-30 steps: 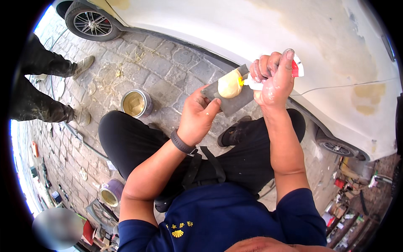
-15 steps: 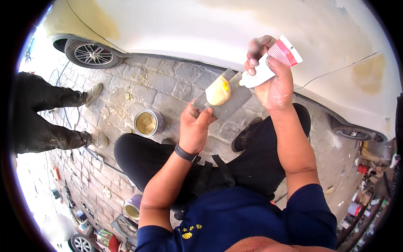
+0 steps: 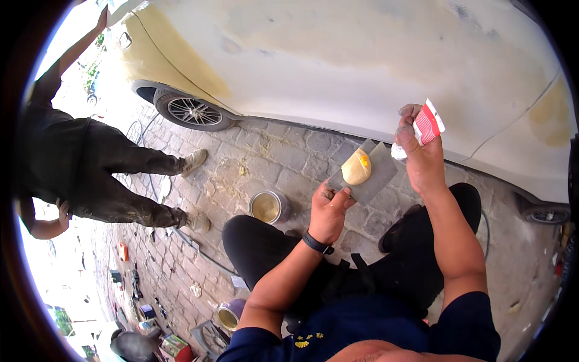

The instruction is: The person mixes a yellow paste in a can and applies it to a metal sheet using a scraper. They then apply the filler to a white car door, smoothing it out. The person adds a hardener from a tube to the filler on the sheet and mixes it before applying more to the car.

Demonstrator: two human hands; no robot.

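Left hand (image 3: 330,211): pinching a grey flat plate (image 3: 378,178) at its lower left edge, thumb on top; a dark wristband (image 3: 315,242) at the wrist
Paste mound (image 3: 354,172): cream, rounded, sitting toward the plate's upper left edge; a yellow-orange dab (image 3: 364,161) on its right side
Right hand (image 3: 423,158): curled around a white-and-red tube (image 3: 428,124); its striped red end points up, its white end lies near the plate's right corner
Paving (image 3: 295,161): grey stone; a round tin (image 3: 286,207) of tan paste stands just beyond the left knee (image 3: 244,240)
Car (image 3: 338,72): pale, with yellowish patches, along the paving's far edge
Co-worker (image 3: 129,158): standing at left, in dark clothes
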